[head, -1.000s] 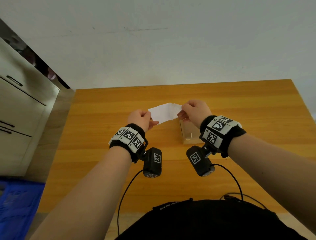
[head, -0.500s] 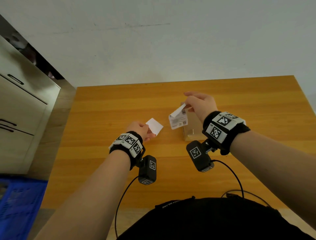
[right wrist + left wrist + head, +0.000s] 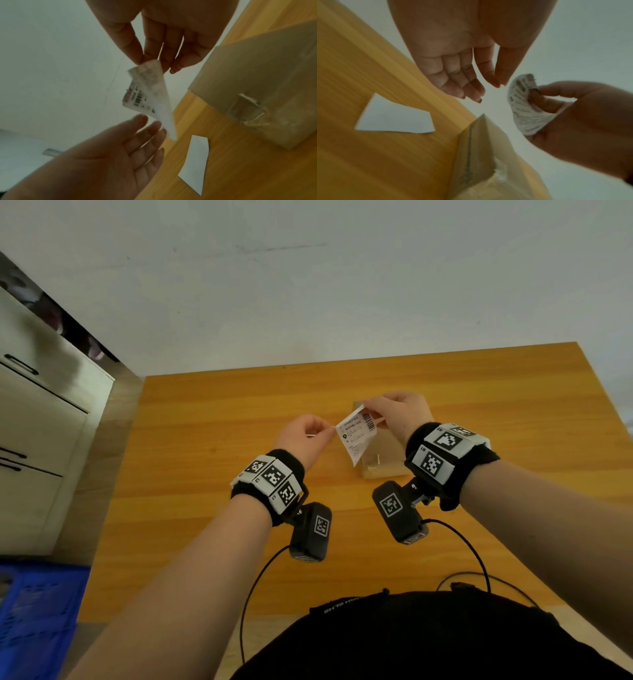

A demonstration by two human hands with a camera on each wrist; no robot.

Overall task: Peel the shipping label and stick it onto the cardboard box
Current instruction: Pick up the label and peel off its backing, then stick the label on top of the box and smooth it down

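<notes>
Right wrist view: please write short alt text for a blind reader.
The right hand pinches a curled printed shipping label in the air, with the left hand open below. A white backing paper lies on the wooden table beside a cardboard box.

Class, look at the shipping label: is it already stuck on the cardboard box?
Not yet. The right hand pinches the shipping label in the air above the cardboard box.

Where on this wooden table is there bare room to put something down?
Bare wood spans the table left of the left hand, and behind the cardboard box toward the wall. Crowded: around the box, where the backing paper lies.
</notes>
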